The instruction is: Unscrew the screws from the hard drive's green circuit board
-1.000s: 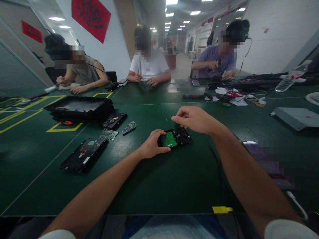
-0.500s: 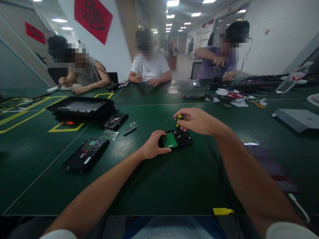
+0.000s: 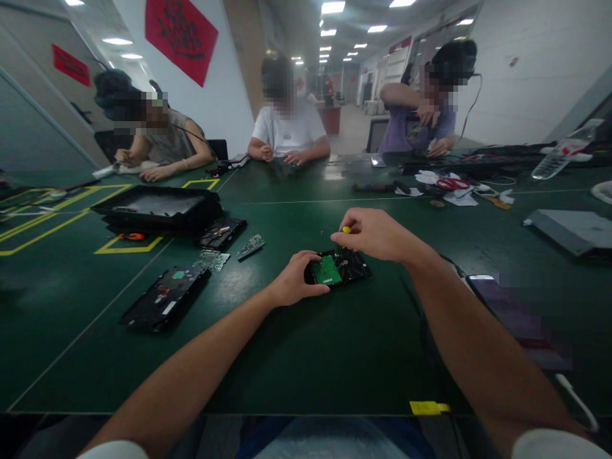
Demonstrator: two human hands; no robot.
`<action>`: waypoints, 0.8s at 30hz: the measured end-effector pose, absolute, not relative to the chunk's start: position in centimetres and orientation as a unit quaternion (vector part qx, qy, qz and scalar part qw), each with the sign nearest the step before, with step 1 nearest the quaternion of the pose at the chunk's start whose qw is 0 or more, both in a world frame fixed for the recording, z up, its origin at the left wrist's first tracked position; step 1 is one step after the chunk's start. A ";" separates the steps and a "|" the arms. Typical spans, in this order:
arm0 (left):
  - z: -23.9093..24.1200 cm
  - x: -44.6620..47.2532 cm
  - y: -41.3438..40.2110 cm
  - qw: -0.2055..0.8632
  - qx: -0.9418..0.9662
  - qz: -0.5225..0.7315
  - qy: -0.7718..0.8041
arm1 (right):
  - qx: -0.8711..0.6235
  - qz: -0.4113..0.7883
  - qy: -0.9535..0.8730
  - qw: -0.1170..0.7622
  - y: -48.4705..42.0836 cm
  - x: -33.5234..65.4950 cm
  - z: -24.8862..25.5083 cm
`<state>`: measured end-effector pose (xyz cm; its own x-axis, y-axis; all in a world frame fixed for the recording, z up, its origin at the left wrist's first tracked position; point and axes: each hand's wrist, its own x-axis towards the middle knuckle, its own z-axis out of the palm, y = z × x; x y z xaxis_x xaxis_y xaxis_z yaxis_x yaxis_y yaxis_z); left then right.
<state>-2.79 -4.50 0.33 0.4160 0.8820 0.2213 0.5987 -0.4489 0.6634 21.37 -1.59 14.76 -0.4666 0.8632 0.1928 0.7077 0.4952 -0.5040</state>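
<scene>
While the green table (image 3: 363, 357) fills most of the view, the black electronics unit (image 3: 357, 266) lies flat near its middle — long axis running roughly left to right, right end angled slightly away. Right hand (image 3: 368, 234) is curled closed on a tool above its far side. Left hand (image 3: 297, 280) clasps the left end, thumb and fingers spread around it. Green circuit board (image 3: 327, 270) sits toward that end too. Yellow-ended handle (image 3: 346, 229) pokes out of the right-hand grip — tip's hidden, can't tell if it's touching.
</scene>
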 end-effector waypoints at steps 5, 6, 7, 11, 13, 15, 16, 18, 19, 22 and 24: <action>0.4 -2.8 -4.5 0.249 0.804 0.279 0.463 | -0.414 0.193 -0.862 0.221 -1.8 21.0 14.8; 0.4 -2.8 -4.5 0.248 0.805 0.278 0.461 | -0.411 0.200 -0.864 0.213 -1.8 21.0 14.8; 0.4 -2.8 -4.5 0.248 0.806 0.278 0.460 | -0.411 0.206 -0.864 0.205 -1.8 20.9 14.9; 0.4 -2.8 -4.5 0.250 0.803 0.281 0.462 | -0.428 0.214 -0.857 0.190 -2.0 21.0 15.1; 0.5 -2.8 -4.6 0.255 0.802 0.279 0.463 | -0.439 0.210 -0.853 0.191 -2.1 21.1 15.1; 0.5 -2.8 -4.6 0.257 0.801 0.277 0.464 | -0.442 0.213 -0.850 0.189 -2.1 21.3 15.1; 0.5 -2.8 -4.6 0.256 0.801 0.277 0.465 | -0.441 0.217 -0.851 0.186 -2.1 21.4 15.1; 0.5 -2.8 -4.6 0.253 0.800 0.280 0.467 | -0.437 0.211 -0.856 0.177 -2.0 21.5 15.1; 0.5 -2.8 -4.6 0.253 0.799 0.281 0.467 | -0.435 0.196 -0.861 0.175 -2.0 21.5 15.0; 0.5 -2.8 -4.6 0.257 0.800 0.280 0.465 | -0.440 0.114 -0.874 0.171 -1.8 21.2 14.7; 0.4 -2.8 -4.6 0.256 0.801 0.280 0.463 | -0.452 0.077 -0.873 0.166 -1.7 20.9 14.4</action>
<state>-2.78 -4.59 0.44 0.4140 0.8853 0.2119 0.5981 -0.4400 0.6698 20.89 -1.73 14.45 -0.5360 0.8153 0.2192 0.7642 0.5789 -0.2845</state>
